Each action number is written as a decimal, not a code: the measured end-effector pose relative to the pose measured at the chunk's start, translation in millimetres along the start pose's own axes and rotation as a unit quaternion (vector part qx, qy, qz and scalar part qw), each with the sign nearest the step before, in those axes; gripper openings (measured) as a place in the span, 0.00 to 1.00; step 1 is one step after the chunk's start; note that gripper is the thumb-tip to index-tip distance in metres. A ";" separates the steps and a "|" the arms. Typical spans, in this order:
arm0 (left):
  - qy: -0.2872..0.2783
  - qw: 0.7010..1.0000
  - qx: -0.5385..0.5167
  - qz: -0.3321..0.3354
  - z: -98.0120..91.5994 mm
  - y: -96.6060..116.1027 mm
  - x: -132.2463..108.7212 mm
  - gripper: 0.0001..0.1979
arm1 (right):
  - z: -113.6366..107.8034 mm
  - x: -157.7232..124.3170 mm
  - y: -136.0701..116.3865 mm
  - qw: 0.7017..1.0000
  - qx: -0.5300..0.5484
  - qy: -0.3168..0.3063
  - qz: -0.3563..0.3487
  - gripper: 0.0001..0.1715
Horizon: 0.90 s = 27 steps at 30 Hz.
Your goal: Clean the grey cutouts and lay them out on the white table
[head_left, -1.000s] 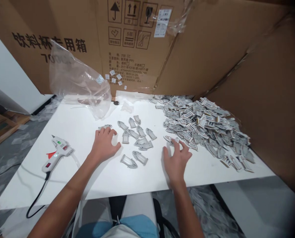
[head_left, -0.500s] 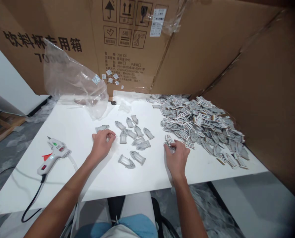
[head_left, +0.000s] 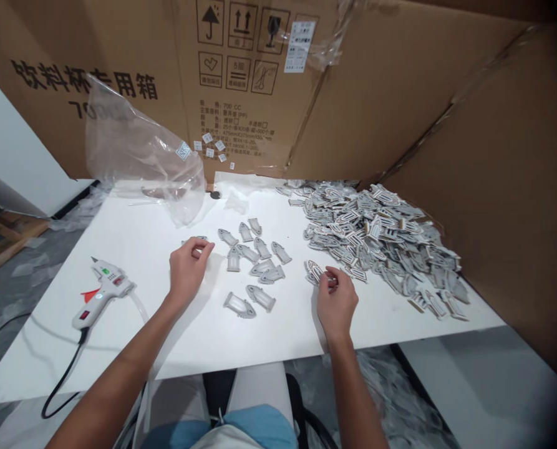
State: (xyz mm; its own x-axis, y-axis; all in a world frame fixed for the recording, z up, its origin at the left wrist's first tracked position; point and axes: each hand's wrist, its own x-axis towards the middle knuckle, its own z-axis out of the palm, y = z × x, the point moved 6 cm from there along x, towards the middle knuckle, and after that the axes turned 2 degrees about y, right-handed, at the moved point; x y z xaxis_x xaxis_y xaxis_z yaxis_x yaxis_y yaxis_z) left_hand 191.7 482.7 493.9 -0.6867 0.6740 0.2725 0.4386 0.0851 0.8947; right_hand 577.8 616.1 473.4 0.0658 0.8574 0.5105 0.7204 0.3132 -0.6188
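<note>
My right hand [head_left: 338, 305] has its fingers curled around one end of a small arch-shaped piece with a pointed top and a white, dark-outlined face [head_left: 314, 270]. Beneath or behind it, another grey edge shows. Thumb and forefinger of my left hand [head_left: 187, 268] are pressed together above the table; whatever they hold, if anything, is hidden. Just beyond its knuckles a grey piece [head_left: 194, 239] is mostly covered by the hand. Between both hands lie several loose grey arch-shaped pieces [head_left: 262, 268], some touching or overlapping.
A large heap of similar pieces [head_left: 367, 231] covers the table's right side. At the left lies a white glue gun [head_left: 101, 296] with a red trigger and black cable. Cardboard walls [head_left: 376, 93] stand behind and to the right. A clear plastic bag [head_left: 142, 149] rests against the back.
My left hand has shifted slightly left, its thumb and forefinger closing together. My right hand has turned a little, and its piece now points further left and shows more of its face.
</note>
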 end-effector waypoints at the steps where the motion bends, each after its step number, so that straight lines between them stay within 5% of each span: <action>1: -0.002 1.000 -0.011 0.003 1.0 0.6 -0.4 0.12 | 0.5 0.1 0.0 1.000 0.001 -0.002 -0.003 0.19; 12: -0.024 0.992 -0.075 0.095 8.8 17.6 -5.8 0.08 | 8.0 -3.5 -3.7 0.999 0.005 -0.031 -0.035 0.27; 27: -0.035 0.970 -0.054 0.236 9.7 39.9 -17.9 0.07 | -5.5 -14.9 -2.8 0.976 0.185 0.046 0.103 0.25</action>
State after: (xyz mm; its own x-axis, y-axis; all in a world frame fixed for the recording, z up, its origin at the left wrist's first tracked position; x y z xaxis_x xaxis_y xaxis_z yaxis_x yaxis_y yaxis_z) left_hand 227.1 481.1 521.4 -0.3807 0.6680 0.6394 0.6291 -0.3197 0.7086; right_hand 578.6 600.2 470.8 0.2566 0.8827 0.3938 0.3882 0.2790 -0.8783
